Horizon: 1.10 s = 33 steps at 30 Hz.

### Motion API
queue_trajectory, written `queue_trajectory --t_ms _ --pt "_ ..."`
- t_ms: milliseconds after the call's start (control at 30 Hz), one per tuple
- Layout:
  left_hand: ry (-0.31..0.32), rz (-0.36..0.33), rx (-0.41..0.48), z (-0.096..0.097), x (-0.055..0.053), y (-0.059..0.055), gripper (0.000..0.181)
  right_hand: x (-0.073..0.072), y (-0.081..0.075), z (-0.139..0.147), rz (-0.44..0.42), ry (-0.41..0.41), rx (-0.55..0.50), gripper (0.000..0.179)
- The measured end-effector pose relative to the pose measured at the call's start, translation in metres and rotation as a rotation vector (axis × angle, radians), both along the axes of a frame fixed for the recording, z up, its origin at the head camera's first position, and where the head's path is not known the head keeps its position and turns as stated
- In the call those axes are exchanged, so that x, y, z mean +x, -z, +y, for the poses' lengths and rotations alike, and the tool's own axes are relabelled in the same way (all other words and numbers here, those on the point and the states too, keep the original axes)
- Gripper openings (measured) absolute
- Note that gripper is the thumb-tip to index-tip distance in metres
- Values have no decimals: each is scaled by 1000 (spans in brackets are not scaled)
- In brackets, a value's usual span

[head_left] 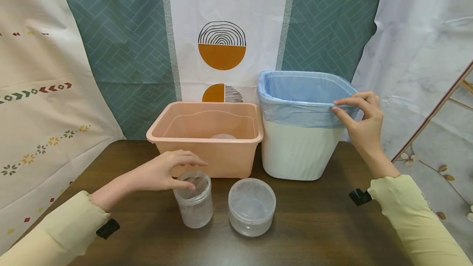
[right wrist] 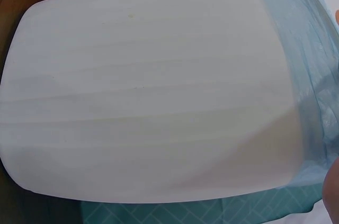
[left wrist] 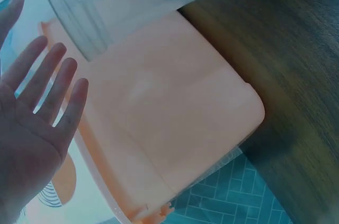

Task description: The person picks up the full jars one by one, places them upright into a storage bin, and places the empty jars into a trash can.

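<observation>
My left hand (head_left: pixel 166 171) hovers with loosely spread fingers at the mouth of a clear plastic jar (head_left: pixel 197 210). In the left wrist view, its straight fingers (left wrist: pixel 72 102) stand apart from the jar (left wrist: pixel 143 1) and hold nothing. My right hand (head_left: pixel 363 122) pinches the front right rim of a white trash can (head_left: pixel 299 151), thumb outside and forefinger on the rim. A blue trash bag (head_left: pixel 303 112) lines the can and folds over that rim. Only a bit of the right hand shows in the right wrist view, where the can (right wrist: pixel 148 91) fills most of the frame.
A shorter, round clear container (head_left: pixel 252 208) stands right of the jar on the dark wooden table (head_left: pixel 310 225). Behind them is a peach plastic basin (head_left: pixel 207 155) with a pale round thing (head_left: pixel 223 136) inside, beside the can. Patterned cloth (head_left: pixel 125 44) hangs behind the table.
</observation>
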State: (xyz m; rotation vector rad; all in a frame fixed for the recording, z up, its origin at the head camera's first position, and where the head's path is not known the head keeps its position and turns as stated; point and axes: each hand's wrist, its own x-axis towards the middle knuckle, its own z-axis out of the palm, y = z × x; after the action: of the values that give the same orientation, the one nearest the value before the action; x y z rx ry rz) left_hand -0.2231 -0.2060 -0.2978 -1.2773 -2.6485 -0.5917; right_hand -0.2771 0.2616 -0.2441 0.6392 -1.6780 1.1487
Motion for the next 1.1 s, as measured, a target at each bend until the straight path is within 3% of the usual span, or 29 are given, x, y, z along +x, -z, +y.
queue_trajectory --t_ms 233,400,667,1100 --pt "34 -59 -111 3 5 0 62 -11 5 8 4 20 3 14" --pt "26 -111 -181 6 8 -3 67 0 0 0 2 15 -1 14" --pt "48 -121 -293 10 2 -8 79 2 -1 -1 6 6 -2 13" --pt "100 -151 -387 21 -7 -22 78 -5 3 4 9 9 23 14"
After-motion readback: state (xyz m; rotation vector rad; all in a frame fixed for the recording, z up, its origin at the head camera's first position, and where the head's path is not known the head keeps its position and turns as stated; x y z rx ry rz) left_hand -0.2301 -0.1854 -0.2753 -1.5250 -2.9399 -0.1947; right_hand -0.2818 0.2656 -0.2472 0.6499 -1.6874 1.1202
